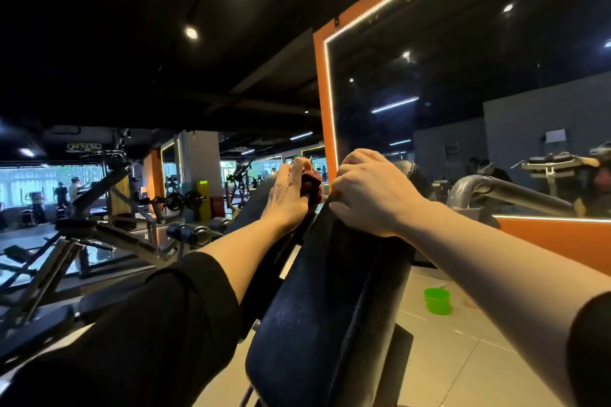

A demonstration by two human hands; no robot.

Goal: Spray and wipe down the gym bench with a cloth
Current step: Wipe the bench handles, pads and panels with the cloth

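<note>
The black padded bench (324,314) rises at an incline from the bottom centre toward the mirror. My left hand (289,195) grips a dark red cloth (312,187) against the left side of the pad's upper end. My right hand (367,190) lies on top of the pad near its upper end, fingers curled over the left edge of the pad. No spray bottle shows in view.
A green plastic cup (437,301) stands on the tiled floor to the right of the bench. An orange-framed wall mirror (325,102) is just behind the bench, with a grey metal bar (515,192) at its right. Weight machines (99,228) fill the left; people are far off.
</note>
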